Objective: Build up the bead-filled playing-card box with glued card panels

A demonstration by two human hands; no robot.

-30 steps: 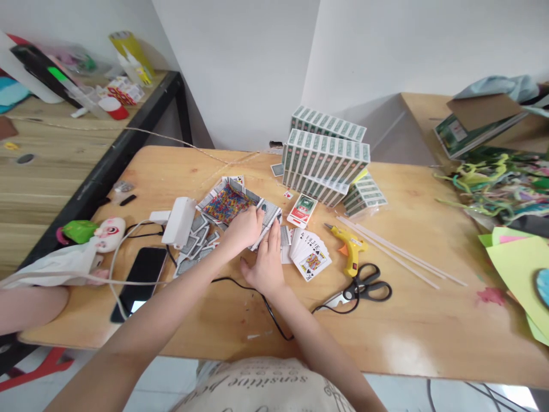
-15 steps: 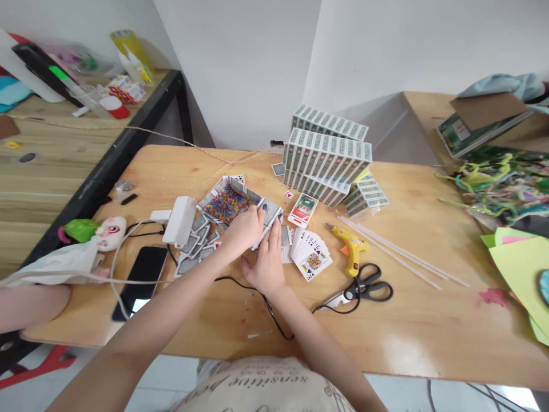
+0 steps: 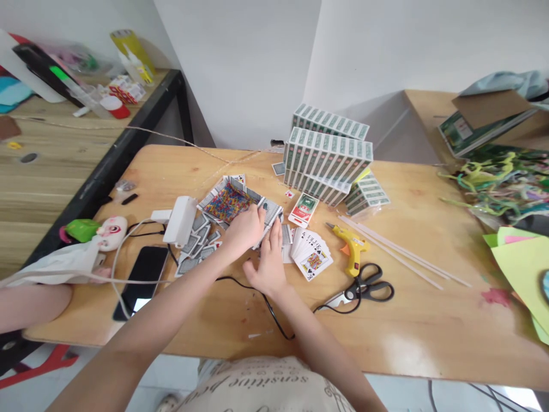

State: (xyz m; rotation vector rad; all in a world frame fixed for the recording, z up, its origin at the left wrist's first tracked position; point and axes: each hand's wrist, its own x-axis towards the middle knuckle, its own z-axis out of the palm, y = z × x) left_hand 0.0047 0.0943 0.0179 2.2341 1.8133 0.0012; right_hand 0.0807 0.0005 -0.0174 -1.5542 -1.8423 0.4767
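A tray-like box built from playing cards (image 3: 208, 200) holds a colourful speckled filling and has a narrow card section at its right end. My left hand (image 3: 245, 228) is closed on the wall between the two, fingertips pinching it. My right hand (image 3: 268, 270) lies against the near right side of the box, fingers stretched out and thumb spread away. Left of the box is a heap of loose and folded cards (image 3: 198, 243). Fanned playing cards (image 3: 312, 256) lie face up right of my right hand, below a red and green card pack (image 3: 303, 209).
Stacked card packs (image 3: 328, 157) stand at the back. To the right lie a yellow glue gun (image 3: 354, 247), black-handled scissors (image 3: 371, 289) and white glue sticks (image 3: 398, 252). A phone (image 3: 141, 280), white adapter (image 3: 180, 220) and cables are on the left, beside another person's arm (image 3: 34, 309).
My right thumb has lifted slightly outward from the box. My left hand and the card box stay almost in place.
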